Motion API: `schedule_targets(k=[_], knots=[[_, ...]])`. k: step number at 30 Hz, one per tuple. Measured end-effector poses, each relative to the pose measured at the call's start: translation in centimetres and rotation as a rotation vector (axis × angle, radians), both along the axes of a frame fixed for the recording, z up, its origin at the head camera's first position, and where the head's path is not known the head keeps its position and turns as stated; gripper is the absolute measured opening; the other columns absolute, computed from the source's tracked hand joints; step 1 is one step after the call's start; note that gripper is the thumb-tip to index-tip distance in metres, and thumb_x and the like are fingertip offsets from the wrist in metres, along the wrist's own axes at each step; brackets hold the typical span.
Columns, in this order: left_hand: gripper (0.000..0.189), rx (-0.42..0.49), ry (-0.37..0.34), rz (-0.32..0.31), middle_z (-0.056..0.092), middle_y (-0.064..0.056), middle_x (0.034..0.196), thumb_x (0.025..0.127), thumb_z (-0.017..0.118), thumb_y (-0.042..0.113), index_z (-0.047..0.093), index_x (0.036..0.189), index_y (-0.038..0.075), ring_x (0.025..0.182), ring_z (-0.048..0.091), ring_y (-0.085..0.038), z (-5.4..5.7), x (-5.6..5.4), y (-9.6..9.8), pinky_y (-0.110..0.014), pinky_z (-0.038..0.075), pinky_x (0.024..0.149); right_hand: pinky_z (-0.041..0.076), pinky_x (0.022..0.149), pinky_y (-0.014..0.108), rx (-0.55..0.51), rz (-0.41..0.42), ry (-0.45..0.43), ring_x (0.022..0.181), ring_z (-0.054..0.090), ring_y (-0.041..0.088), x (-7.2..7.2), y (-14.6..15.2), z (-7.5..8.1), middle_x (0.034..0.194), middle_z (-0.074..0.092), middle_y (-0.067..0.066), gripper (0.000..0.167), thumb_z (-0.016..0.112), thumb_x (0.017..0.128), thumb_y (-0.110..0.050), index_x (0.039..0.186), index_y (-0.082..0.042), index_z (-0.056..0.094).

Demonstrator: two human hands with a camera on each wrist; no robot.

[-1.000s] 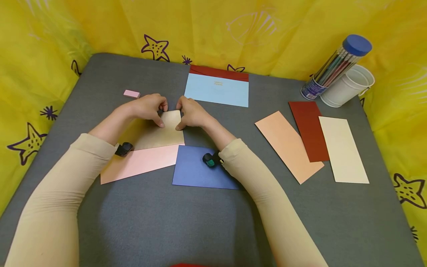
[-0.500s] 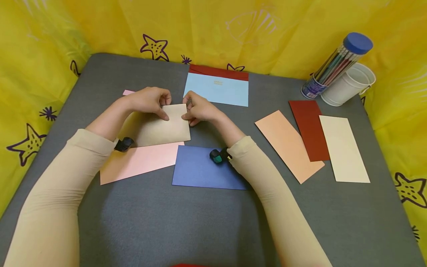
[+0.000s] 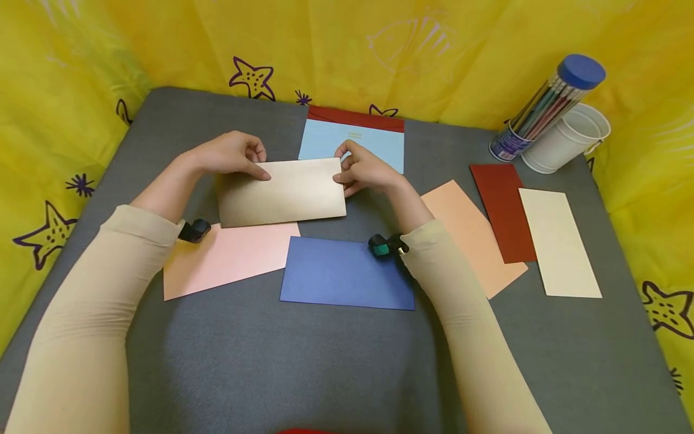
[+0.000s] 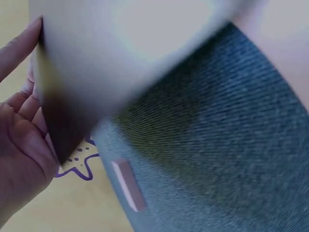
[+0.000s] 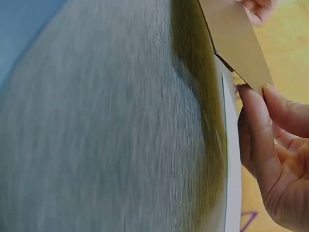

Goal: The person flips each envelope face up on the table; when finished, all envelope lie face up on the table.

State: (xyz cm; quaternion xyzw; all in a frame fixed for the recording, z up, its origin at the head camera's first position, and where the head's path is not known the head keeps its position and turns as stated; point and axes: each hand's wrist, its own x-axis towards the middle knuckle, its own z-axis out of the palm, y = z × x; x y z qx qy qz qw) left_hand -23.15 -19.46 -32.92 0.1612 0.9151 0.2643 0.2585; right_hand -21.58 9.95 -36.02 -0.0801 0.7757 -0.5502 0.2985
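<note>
Shifted rightward since a second ago, the beige envelope [image 3: 282, 196] is up off the table [image 3: 271, 361], its lower edge overlapping the pink envelope [image 3: 244, 253] in the head view. Wrist bent, the left hand [image 3: 230, 154] pinches its top edge, thumb in front; the right hand [image 3: 365, 169] grips its right end, fingers behind. Nearby lies a blue envelope [image 3: 347, 274].

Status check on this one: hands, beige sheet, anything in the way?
Left hand on far edge, right hand pinching right end. Beige sheet held above table. Pink sheet partly covered in head view; no blockage seen.
</note>
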Motion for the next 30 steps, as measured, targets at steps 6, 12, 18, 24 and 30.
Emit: schedule_targets(k=[6,12,18,24,30], knots=[[0.041,0.094,-0.095,0.064,0.061,0.003,0.082,0.085,0.078,0.032,0.057,0.108,0.004,0.076,0.053,-0.013,-0.7,-0.2,-0.1,-0.025,0.043,0.066,0.058,0.059,0.027,0.008,-0.022,0.001,0.066,0.058,0.018,0.0,2.6,0.0,0.086,0.047,0.009,0.037,0.061,0.094,-0.001,0.121,-0.007,0.035],[0.044,0.178,-0.179,0.133,0.064,0.009,0.079,0.086,0.077,0.031,0.057,0.114,0.003,0.078,0.057,-0.008,-1.5,-0.4,0.3,-0.019,0.049,0.072,0.059,0.062,0.028,0.023,-0.06,-0.003,0.064,0.058,0.02,0.4,5.5,-0.1,0.087,0.048,0.008,0.035,0.06,0.095,-0.003,0.12,-0.01,0.037],[0.041,0.347,-0.298,0.213,0.069,0.009,0.075,0.089,0.074,0.022,0.055,0.117,-0.002,0.079,0.067,-0.005,-2.9,-0.1,1.4,-0.018,0.058,0.075,0.059,0.063,0.028,0.04,-0.097,-0.015,0.067,0.059,0.018,0.5,7.7,-0.3,0.089,0.045,0.006,0.034,0.06,0.095,-0.004,0.12,-0.011,0.038],[0.028,0.402,-0.308,0.228,0.053,0.007,0.063,0.09,0.072,0.019,0.049,0.091,0.003,0.074,0.062,-0.007,-3.3,0.1,2.0,-0.018,0.057,0.072,0.059,0.063,0.028,0.03,-0.125,-0.003,0.07,0.061,0.015,0.6,9.4,-0.2,0.088,0.044,0.006,0.034,0.06,0.096,-0.004,0.119,-0.012,0.036],[0.027,0.451,-0.344,0.239,0.064,0.004,0.084,0.094,0.066,0.015,0.051,0.109,-0.001,0.076,0.064,-0.007,-3.3,0.0,2.5,-0.018,0.058,0.073,0.059,0.062,0.026,0.027,-0.167,0.02,0.07,0.064,0.015,0.8,10.9,0.0,0.086,0.045,0.006,0.032,0.06,0.096,-0.005,0.117,-0.011,0.037]])
